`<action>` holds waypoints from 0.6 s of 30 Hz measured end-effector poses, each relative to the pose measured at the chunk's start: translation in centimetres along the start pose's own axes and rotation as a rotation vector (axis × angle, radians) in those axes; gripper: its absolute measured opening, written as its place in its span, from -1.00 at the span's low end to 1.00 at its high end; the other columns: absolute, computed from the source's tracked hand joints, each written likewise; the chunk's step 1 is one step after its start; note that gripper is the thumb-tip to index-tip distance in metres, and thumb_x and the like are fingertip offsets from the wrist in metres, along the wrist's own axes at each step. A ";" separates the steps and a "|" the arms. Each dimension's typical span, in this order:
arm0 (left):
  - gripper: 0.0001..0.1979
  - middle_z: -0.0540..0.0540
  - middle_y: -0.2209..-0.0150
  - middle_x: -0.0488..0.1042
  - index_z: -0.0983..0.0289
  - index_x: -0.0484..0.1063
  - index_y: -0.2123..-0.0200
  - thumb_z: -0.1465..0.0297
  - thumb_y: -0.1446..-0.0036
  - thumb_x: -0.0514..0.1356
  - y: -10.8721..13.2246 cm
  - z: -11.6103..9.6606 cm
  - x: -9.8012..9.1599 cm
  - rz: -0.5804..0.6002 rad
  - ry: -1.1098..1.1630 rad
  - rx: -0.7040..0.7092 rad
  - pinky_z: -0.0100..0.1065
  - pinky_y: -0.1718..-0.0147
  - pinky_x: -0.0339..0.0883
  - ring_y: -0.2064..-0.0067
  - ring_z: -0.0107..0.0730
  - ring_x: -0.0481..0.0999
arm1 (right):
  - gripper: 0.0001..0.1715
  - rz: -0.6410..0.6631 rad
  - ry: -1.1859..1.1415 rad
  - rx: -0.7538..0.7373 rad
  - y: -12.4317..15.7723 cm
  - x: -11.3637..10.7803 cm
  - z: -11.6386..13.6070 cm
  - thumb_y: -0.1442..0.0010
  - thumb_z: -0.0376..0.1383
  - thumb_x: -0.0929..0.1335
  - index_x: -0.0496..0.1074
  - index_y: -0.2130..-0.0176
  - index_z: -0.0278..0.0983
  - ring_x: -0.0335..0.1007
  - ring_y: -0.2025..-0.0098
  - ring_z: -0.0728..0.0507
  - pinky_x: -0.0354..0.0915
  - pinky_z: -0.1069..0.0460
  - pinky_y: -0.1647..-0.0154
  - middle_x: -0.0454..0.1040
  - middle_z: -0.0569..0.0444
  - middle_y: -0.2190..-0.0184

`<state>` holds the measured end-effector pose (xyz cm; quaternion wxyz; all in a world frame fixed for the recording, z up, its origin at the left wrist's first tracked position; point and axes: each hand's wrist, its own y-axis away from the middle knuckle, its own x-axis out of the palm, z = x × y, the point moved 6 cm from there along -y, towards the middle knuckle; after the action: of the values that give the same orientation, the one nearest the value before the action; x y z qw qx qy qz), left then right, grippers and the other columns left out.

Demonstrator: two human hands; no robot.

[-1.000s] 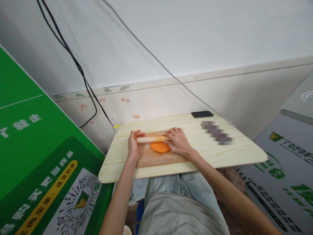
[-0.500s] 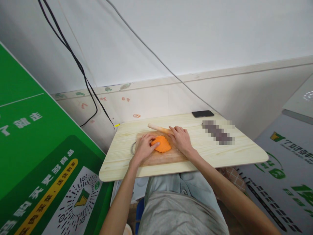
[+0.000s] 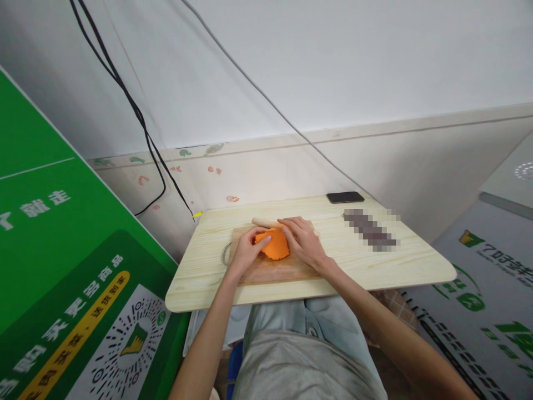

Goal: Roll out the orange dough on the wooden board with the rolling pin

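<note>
Head view: left hand [image 3: 245,253] and right hand [image 3: 303,241], fingers half-curled, pinch opposite edges of the orange dough disc [image 3: 275,247] on the wooden board [image 3: 275,271] on the worktop [image 3: 375,266], so uneven pulling could tear it, and the loose rolling pin [image 3: 263,222] at the far edge could roll away.

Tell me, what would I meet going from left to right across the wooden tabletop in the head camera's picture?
metal loop → left hand → orange dough → right hand → black phone
</note>
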<state>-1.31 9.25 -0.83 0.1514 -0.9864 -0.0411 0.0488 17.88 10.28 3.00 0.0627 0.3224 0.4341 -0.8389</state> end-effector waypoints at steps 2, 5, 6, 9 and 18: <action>-0.53 0.13 0.19 0.67 0.26 0.59 0.07 0.08 -0.08 0.48 0.2 0.0 0.2 0.004 0.015 0.013 -0.31 0.23 0.50 0.21 -0.23 0.64 | -0.57 0.058 -0.133 -0.063 0.0 0.8 0.6 -0.56 -0.23 0.26 0.47 -0.31 -0.11 0.51 -0.16 -0.25 0.42 -0.20 -0.20 0.60 -0.08 -0.11; -0.47 0.04 0.31 0.64 0.24 0.52 -0.02 0.08 -0.10 0.48 0.4 0.2 0.2 -0.004 0.037 0.011 -0.37 0.35 0.45 0.33 -0.31 0.60 | -0.54 0.094 -0.218 -0.087 0.2 1.9 0.8 -0.54 -0.28 0.26 0.46 -0.32 -0.07 0.54 -0.13 -0.24 0.46 -0.20 -0.19 0.61 -0.07 -0.10; -0.45 0.01 0.34 0.62 0.24 0.50 -0.04 0.08 -0.10 0.48 0.4 0.2 0.2 -0.010 0.046 0.008 -0.38 0.37 0.44 0.35 -0.32 0.59 | -0.55 0.090 -0.230 -0.075 0.3 2.2 0.7 -0.54 -0.29 0.26 0.48 -0.30 -0.07 0.55 -0.10 -0.24 0.47 -0.20 -0.17 0.62 -0.06 -0.07; -0.40 -0.02 0.37 0.60 0.22 0.46 -0.08 0.08 -0.08 0.50 0.4 0.4 -0.1 -0.033 0.086 -0.005 -0.38 0.34 0.45 0.35 -0.33 0.60 | -0.60 0.041 -0.274 0.003 0.5 2.3 -0.1 -0.52 -0.29 0.31 0.53 -0.25 -0.08 0.58 -0.06 -0.24 0.48 -0.18 -0.15 0.64 -0.04 -0.04; -0.61 0.15 0.16 0.71 0.26 0.65 0.10 0.15 -0.08 0.49 0.2 -0.1 -0.6 -0.080 0.030 0.057 -0.31 0.17 0.53 0.17 -0.22 0.69 | -0.72 0.010 -0.322 0.090 0.5 2.1 -0.7 -0.47 -0.23 0.38 0.63 -0.10 -0.11 0.61 -0.03 -0.26 0.46 -0.17 -0.12 0.69 -0.03 0.00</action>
<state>-1.86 9.00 -0.77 0.1816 -0.9799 -0.0768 0.0291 16.80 10.84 1.14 0.1210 0.1882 0.3788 -0.8980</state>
